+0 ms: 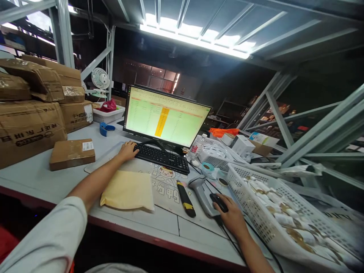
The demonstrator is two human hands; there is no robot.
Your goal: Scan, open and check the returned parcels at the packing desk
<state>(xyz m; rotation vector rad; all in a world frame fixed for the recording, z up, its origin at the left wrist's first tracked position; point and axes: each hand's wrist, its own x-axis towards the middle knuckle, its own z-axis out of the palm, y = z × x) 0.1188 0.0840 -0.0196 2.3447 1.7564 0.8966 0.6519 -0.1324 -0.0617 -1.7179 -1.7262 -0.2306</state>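
Note:
My left hand [127,151] rests on the left end of a black keyboard [162,157], its fingers lying over the keys. With my right hand [229,214] I hold a black computer mouse [218,203], beside a grey barcode scanner [202,195]. Behind the keyboard a monitor [167,115] shows a spreadsheet with one orange column. A flat yellow padded envelope [127,189] lies below my left forearm. Between the envelope and the scanner is a black and yellow utility knife [186,199], on a desk mat [166,186] printed with a cartoon figure.
Cardboard boxes [25,125] are stacked at the left, with a small flat box [72,154] in front. A blue tape dispenser [106,129] stands near the monitor. At the right a white basket [244,189] holds many small rolls. A water bottle [197,146] stands beside the monitor.

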